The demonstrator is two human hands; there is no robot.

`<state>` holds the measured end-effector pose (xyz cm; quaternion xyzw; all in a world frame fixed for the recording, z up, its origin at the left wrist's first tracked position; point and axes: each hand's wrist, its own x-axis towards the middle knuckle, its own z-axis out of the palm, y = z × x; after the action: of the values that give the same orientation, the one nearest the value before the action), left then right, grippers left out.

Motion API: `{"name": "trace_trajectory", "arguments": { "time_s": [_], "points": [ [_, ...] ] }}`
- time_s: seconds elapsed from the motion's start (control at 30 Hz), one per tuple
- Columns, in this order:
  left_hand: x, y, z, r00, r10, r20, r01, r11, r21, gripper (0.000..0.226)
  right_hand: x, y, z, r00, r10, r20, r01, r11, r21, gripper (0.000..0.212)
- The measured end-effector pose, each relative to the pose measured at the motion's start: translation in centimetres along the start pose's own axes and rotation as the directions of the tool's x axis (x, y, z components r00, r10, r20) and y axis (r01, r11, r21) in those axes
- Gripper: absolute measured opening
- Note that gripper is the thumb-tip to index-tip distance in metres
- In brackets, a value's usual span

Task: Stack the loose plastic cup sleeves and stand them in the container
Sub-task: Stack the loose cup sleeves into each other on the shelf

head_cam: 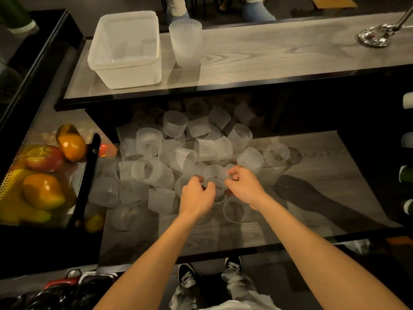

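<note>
Several loose frosted, ribbed plastic cup sleeves (178, 151) lie in a heap on the lower glass-topped shelf (312, 198). My left hand (196, 198) and my right hand (243, 185) meet at the heap's near edge, both pinching one sleeve (215, 176) between them. A finished stack of sleeves (186, 42) stands upright on the upper shelf, just right of the translucent square container (125, 49), which looks to hold nothing.
A perforated metal tray of mangoes and other fruit (44, 175) sits at the left, beside a black bar. A shiny metal stand base (375, 36) rests at the upper shelf's far right. Bottles line the right edge. My shoes show below.
</note>
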<state>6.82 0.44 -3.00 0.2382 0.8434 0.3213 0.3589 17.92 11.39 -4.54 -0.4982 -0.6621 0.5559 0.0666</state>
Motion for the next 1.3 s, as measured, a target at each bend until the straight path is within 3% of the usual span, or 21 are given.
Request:
{"name": "trace_trajectory", "arguments": {
  "time_s": [0.1,0.27,0.4,0.53,0.67,0.77,0.83,0.9,0.97,1.07,1.17,1.27,1.3],
  "points": [
    [-0.1,-1.0,0.4,0.999,-0.026,0.043,0.022,0.996,0.081,0.022,-0.3,1.3,0.2,0.998,0.015,0.054,-0.015,1.0,-0.005,0.018],
    [0.7,-1.8,1.0,0.993,-0.035,0.113,0.018,0.989,0.148,0.026,-0.1,2.2,0.7,0.998,0.019,0.063,-0.016,0.999,-0.039,0.017],
    [1.2,-1.5,0.9,0.988,-0.044,0.15,0.015,0.982,0.187,0.023,0.0,1.6,0.6,0.999,-0.035,0.036,0.039,0.99,-0.137,0.017],
    [0.7,-0.9,0.6,0.985,-0.089,0.148,0.04,0.95,0.309,0.024,-0.1,1.8,0.5,0.998,0.024,0.059,-0.005,0.953,-0.304,0.026],
    [0.4,0.5,1.1,0.999,-0.003,0.036,-0.01,0.934,0.357,0.029,-0.6,2.2,-0.1,0.972,-0.047,-0.23,-0.033,0.943,-0.332,0.007],
    [0.9,1.9,1.7,0.996,0.062,0.067,-0.078,0.958,0.277,0.04,-0.6,2.4,-1.3,0.902,-0.14,-0.409,-0.001,0.946,-0.325,0.002],
    [1.5,2.7,2.3,0.99,0.076,0.116,-0.1,0.972,0.214,0.045,-0.2,2.6,-2.5,0.86,-0.121,-0.496,-0.006,0.969,-0.248,0.01],
    [2.0,3.6,2.8,0.982,0.114,0.15,-0.14,0.973,0.181,0.047,0.7,2.8,-3.5,0.847,0.057,-0.528,-0.099,0.994,-0.052,0.025],
    [2.6,4.8,3.3,0.973,0.159,0.17,-0.189,0.967,0.173,0.045,1.4,3.0,-4.4,0.841,0.227,-0.492,-0.163,0.972,0.169,0.04],
    [3.8,6.5,4.0,0.956,0.201,0.212,-0.239,0.956,0.171,0.055,1.8,2.8,-5.5,0.865,0.359,-0.35,-0.194,0.883,0.428,0.046],
    [5.2,7.4,4.8,0.926,0.212,0.311,-0.263,0.956,0.133,0.07,2.1,2.5,-6.4,0.904,0.357,-0.237,-0.196,0.836,0.512,0.036],
    [5.8,8.0,5.4,0.923,0.214,0.319,-0.261,0.959,0.112,0.06,2.6,2.6,-6.9,0.918,0.284,-0.276,-0.125,0.869,0.48,0.004],
    [6.0,8.0,5.5,0.93,0.222,0.293,-0.26,0.961,0.096,0.056,2.9,3.0,-7.1,0.924,0.244,-0.295,-0.103,0.9,0.423,0.008]
  ]
}}
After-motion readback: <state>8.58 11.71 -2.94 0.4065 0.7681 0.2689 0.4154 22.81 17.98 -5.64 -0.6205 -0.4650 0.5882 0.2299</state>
